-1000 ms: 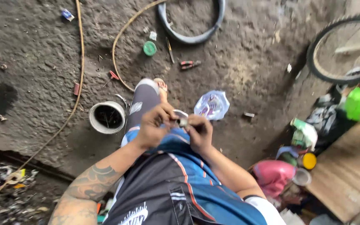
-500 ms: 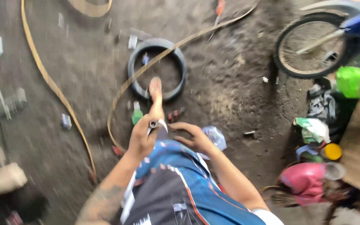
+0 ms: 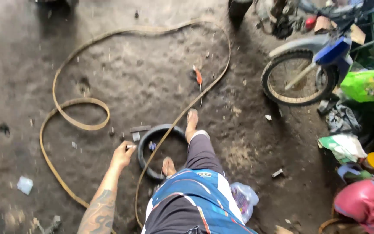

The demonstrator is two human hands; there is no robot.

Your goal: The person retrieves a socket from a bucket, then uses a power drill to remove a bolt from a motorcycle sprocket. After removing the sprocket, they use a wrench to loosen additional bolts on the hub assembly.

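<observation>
Dirty concrete floor (image 3: 143, 73), black tyre (image 3: 146, 145), long tan hose (image 3: 87, 125), orange screwdriver (image 3: 198, 78)

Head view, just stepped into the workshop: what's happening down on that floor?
A person stands on a dirty floor, left hand reaching toward a black tyre and pinching something small. A long tan hose loops around. The right hand is out of sight. A blue motorbike is parked to the right.

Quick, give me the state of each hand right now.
Left hand: closed on a small pale object, beside the tyre; what it is cannot be told.
Right hand: not in view.
</observation>
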